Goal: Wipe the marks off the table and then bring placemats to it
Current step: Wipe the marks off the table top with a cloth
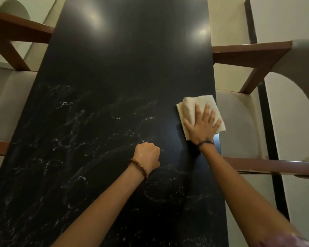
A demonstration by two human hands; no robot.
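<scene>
A long glossy black table [114,68] runs away from me. White smeared marks [75,122] cover its near half, while the far half looks dark and shiny. A folded cream cloth [191,106] lies near the table's right edge. My right hand [202,123] presses flat on the cloth with its fingers spread. My left hand [147,154] rests on the table as a closed fist, left of the cloth, holding nothing. No placemats are in view.
Chairs with brown wooden arms and pale seats stand along both sides: one at the right [239,122], another further back at the right [253,56], and two at the left [11,107]. A pale floor shows beyond.
</scene>
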